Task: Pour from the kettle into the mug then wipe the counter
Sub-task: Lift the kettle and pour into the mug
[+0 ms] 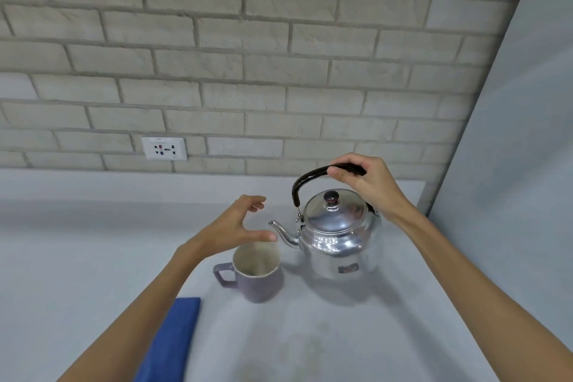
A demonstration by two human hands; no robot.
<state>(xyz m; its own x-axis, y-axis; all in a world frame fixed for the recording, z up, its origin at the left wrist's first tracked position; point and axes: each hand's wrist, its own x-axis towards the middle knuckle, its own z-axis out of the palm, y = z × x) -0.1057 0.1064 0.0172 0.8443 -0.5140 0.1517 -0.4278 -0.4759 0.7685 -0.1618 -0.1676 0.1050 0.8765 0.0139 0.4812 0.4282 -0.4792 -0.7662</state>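
Right hand (366,183) grip clenched on kettle (339,236) handle, ready to lift. Left hand (235,226) released, hovering above mug (257,276) to steady it. Cloth (173,341) waits on surface (387,335).

Blue cloth (169,341) cut off below

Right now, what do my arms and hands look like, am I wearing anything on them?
Both arms are bare as far as the view shows: no sleeves, gloves, watch or bracelet. The left hand and the right hand show no rings on the fingers in view, and the nails look short and unpainted.
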